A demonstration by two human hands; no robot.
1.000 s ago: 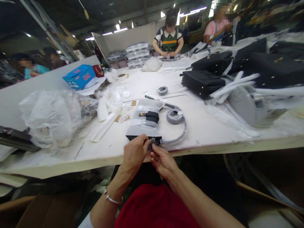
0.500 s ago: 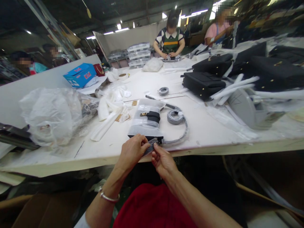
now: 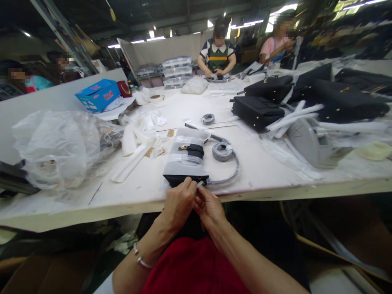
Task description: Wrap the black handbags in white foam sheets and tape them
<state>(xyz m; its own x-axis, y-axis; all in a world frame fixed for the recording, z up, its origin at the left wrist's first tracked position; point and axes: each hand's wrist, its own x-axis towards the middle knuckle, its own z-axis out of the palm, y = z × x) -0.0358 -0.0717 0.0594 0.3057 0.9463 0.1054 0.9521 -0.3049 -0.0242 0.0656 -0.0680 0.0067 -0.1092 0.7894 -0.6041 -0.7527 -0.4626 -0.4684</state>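
Observation:
A small black handbag (image 3: 183, 165) wrapped in whitish translucent film lies near the table's front edge. Its black flap strap with a gold buckle (image 3: 183, 147) shows on top. From its right corner a film-wrapped shoulder strap (image 3: 237, 165) curves out to a coil (image 3: 222, 152). At the bag's near right corner, the fingers of my left hand (image 3: 180, 201) are pinched together. My right hand (image 3: 211, 209) meets it there, thumb and fingers closed. A scrap of clear plastic film (image 3: 200, 184) pokes out between the two hands; most of it is hidden by my fingers.
To the left lie a big plastic-wrapped roll (image 3: 58, 143), white foam strips (image 3: 131, 161) and a blue box (image 3: 98, 94). Black bags (image 3: 259, 111) and a grey disc-shaped piece (image 3: 309, 141) crowd the right. Beyond the small coil (image 3: 208, 119), a co-worker (image 3: 218, 57) handles something.
My hands have drawn closer together at the bag's corner, the left one moving right. The film strip stretched between them earlier is now mostly covered by fingers. The view has shifted slightly.

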